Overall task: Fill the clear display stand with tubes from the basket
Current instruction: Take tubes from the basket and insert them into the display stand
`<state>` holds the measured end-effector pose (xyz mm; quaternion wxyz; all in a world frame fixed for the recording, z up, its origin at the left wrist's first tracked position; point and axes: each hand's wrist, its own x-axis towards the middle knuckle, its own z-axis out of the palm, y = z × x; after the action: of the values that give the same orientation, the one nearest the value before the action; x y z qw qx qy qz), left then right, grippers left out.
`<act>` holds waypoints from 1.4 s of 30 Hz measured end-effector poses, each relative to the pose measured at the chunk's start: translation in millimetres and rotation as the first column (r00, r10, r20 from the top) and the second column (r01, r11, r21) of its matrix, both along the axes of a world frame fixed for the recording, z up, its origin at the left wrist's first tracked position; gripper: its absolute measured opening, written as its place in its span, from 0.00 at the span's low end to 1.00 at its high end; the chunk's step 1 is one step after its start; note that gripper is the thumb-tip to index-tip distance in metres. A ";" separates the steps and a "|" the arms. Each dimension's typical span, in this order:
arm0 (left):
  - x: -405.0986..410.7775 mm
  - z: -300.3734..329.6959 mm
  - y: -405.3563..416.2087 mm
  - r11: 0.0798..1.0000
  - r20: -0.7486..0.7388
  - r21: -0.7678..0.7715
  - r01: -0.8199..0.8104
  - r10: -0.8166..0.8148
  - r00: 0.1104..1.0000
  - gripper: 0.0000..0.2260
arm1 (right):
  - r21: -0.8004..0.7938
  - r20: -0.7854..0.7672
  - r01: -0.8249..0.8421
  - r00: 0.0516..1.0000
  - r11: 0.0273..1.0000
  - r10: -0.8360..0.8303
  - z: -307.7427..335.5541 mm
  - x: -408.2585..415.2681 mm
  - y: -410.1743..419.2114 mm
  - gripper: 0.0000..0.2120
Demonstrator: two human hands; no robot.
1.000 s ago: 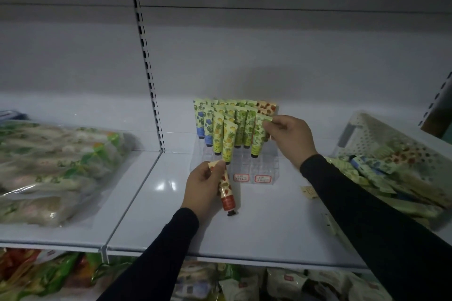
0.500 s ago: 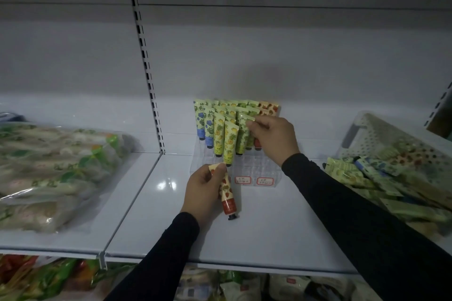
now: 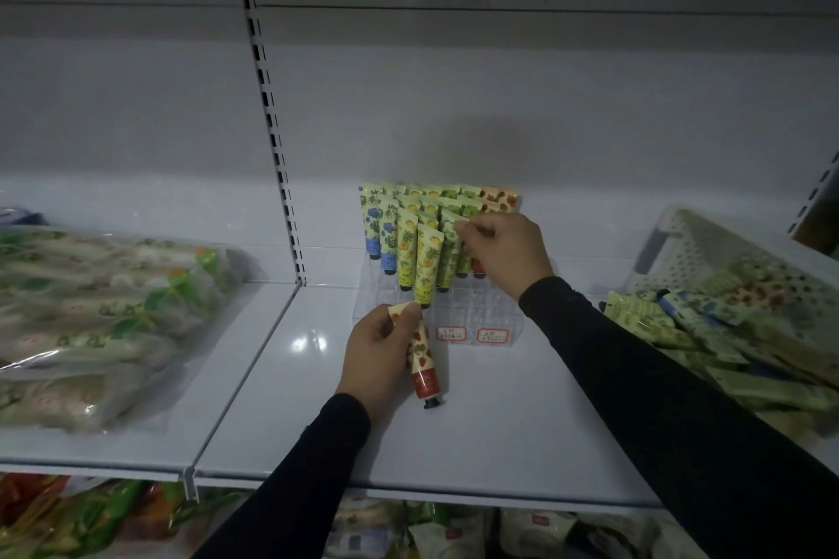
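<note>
A clear display stand [image 3: 467,313] sits on the white shelf, its back rows holding several blue, yellow, green and red tubes, caps down. My right hand [image 3: 506,252] pinches the top of a green tube [image 3: 447,256] standing in the stand's middle row. My left hand [image 3: 379,356] holds a red strawberry tube [image 3: 422,370] just in front of the stand, cap pointing down toward the shelf. The white perforated basket [image 3: 690,250] at the right is tipped and holds several more tubes [image 3: 708,322].
A large clear bag of packaged goods [image 3: 100,322] lies on the left shelf section. A slotted upright [image 3: 272,141] divides the shelves. The shelf edge [image 3: 408,488] runs across the front, with packets on the lower shelf [image 3: 91,517].
My right hand has moved left and down with the green tube, setting it among the tubes in the stand. My left hand has stayed in place with the red tube.
</note>
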<state>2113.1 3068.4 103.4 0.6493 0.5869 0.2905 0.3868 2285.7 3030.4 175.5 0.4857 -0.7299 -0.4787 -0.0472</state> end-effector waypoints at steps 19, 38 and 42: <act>1.2 -2.7 2.4 0.999 -0.011 -0.049 0.015 -0.016 1.000 0.11 | -0.080 0.108 -0.002 0.994 0.997 0.011 10.7 -4.9 1.8 0.17; 2.6 -8.6 7.3 1.000 -0.038 0.017 0.016 -0.016 0.999 0.11 | -0.050 -0.003 -0.037 0.999 0.998 0.037 2.9 -5.0 -0.1 0.18; 2.2 -8.6 7.7 1.000 -0.023 0.019 0.024 -0.023 0.999 0.11 | 0.017 -0.092 -0.040 0.995 0.999 0.042 -1.8 -4.7 -5.9 0.17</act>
<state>2115.3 3076.1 94.8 0.6448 0.6009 0.2874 0.3749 2281.0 3024.6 173.7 0.5137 -0.7176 -0.4702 -0.0071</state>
